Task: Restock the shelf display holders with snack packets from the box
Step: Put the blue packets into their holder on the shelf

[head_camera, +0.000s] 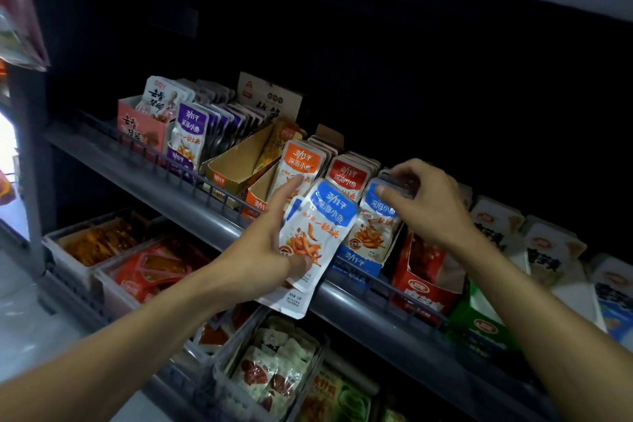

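We see a dark grey shelf (191, 205) with a wire front rail (161, 161), on it cardboard display holders (236, 164) standing side by side, snack packets (347, 178) upright inside them

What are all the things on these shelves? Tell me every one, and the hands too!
Blue packets in hand: a few, blue and white, held before the shelf rail.
Blue holder: one, blue packets standing inside, middle shelf.
Red packets: one row, red and white, left of the blue holder.
Orange packets: one row, orange and white, left of the red ones.
Empty card holder: one, tan, nearly empty.
Purple packets: one row, purple and white, further left.
Pink box: one, far left.
Red box: one, right of the blue holder.
Clear bins: several, lower shelf, mixed snacks.
Left hand: holds the blue packets.
Right hand: fingers on the blue holder's packets.
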